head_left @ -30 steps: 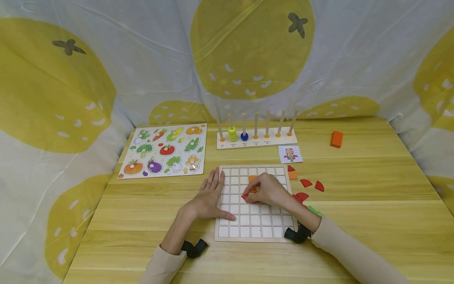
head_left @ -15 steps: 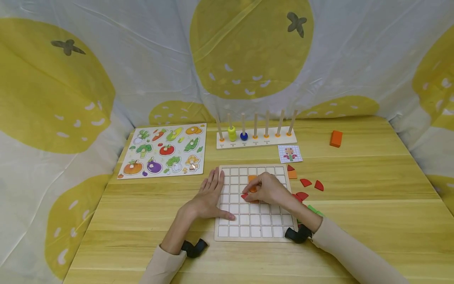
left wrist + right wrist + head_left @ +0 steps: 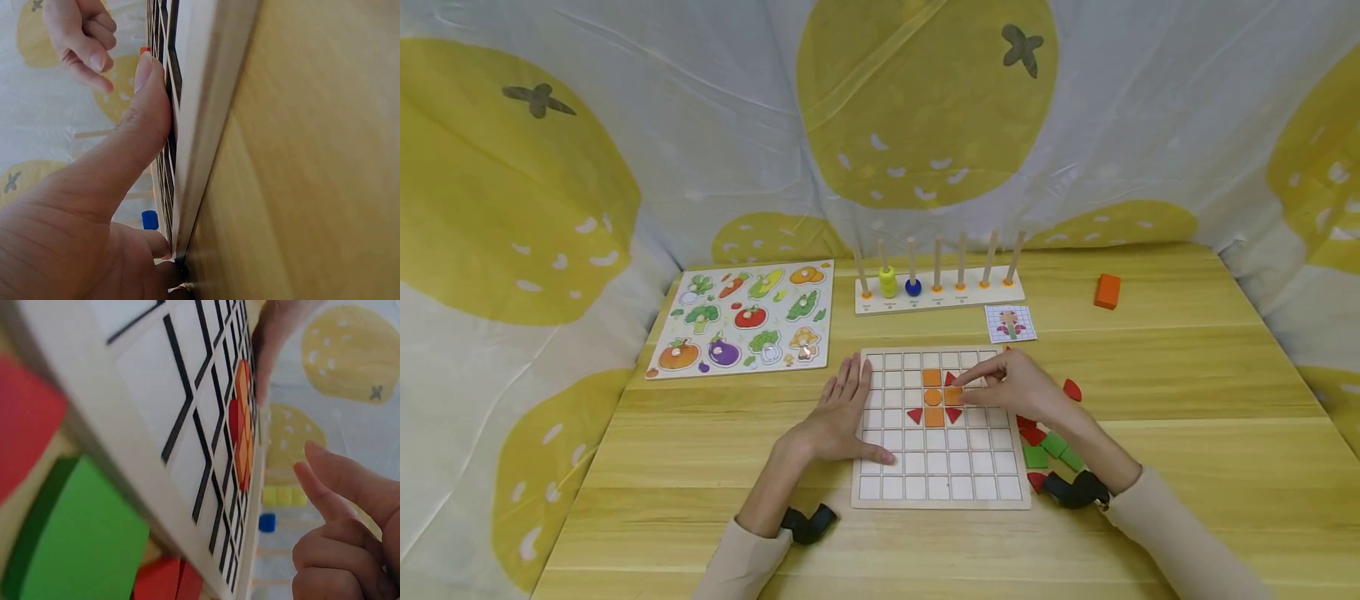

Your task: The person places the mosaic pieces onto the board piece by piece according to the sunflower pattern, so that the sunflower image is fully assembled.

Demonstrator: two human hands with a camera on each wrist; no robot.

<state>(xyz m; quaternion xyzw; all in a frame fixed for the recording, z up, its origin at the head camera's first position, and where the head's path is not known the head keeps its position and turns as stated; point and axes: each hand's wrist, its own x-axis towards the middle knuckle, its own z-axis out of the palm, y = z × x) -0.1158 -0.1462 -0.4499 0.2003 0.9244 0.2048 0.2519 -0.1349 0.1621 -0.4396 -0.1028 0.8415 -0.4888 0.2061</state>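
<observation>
Left hand (image 3: 842,417) lies flat, fingers straight and together, steadying the grid board (image 3: 938,492) on the table (image 3: 1150,400). Right hand (image 3: 1018,387), index finger extended and the rest loosely curled, holds nothing; its fingertip touches the orange square (image 3: 952,396) beside the tile cluster. Press lightly, seating it flush in its cell.

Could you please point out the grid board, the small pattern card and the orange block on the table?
grid board (image 3: 936,487): head view, bare near row of squares.
pattern card (image 3: 1010,323): head view, middle of the card.
orange block (image 3: 1107,292): head view, its top face.
</observation>
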